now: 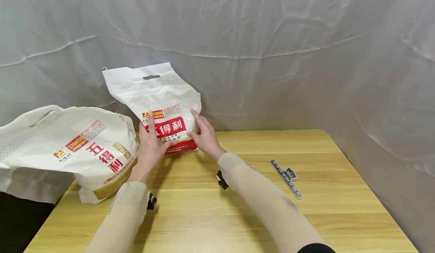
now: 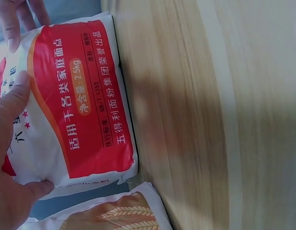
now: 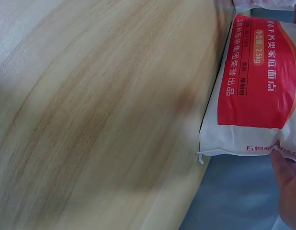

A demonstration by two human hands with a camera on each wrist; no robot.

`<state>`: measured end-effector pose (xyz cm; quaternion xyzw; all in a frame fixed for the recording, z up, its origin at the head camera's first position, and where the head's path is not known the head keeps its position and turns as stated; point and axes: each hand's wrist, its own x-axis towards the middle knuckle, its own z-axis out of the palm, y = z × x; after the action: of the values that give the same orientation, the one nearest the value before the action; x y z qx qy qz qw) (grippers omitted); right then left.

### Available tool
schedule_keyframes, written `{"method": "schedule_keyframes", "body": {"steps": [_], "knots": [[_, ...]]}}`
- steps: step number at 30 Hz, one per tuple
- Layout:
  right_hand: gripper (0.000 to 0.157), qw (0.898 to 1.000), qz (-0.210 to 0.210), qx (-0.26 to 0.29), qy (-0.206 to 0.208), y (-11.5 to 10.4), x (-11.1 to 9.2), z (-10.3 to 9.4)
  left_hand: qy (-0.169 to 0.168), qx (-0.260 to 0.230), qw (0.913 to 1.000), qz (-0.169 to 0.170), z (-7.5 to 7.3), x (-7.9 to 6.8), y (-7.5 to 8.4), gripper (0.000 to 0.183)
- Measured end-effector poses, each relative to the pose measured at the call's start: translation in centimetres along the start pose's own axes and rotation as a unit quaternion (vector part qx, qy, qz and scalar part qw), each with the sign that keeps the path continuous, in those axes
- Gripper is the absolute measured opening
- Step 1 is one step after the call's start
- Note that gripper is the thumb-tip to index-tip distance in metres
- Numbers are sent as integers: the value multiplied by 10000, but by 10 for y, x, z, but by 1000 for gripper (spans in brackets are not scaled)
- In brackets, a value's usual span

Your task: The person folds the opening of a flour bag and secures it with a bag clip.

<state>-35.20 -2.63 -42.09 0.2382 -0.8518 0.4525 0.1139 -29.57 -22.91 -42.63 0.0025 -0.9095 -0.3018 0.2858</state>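
Note:
A white and red bag of flour [image 1: 154,96] stands at the back of the table, its top with the handle slot leaning against the grey curtain. My left hand [image 1: 149,151] grips its left side, with the thumb across the front. On the opposite side my right hand [image 1: 205,138] holds the bag, thumb on the front and fingers along the edge. In the left wrist view the red lower panel [image 2: 88,96] faces out, with the bottom edge at the wood. The right wrist view shows a fingertip of the right hand [image 3: 289,191] against the bag's side seam.
A second white flour bag [image 1: 78,143] with a tan base sits at the left, its top drooping past the table's left edge. A long bar-shaped clip [image 1: 283,175] lies on the wooden table [image 1: 306,143] at the right. A grey curtain [image 1: 238,56] hangs behind.

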Motion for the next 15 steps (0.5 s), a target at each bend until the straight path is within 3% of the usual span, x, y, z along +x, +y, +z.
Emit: {"method": "schedule_keyframes", "body": {"steps": [15], "knots": [[88,9999,108,22,91,11,2,-10,-74,110,9998,112,8,0,9,139]]}}
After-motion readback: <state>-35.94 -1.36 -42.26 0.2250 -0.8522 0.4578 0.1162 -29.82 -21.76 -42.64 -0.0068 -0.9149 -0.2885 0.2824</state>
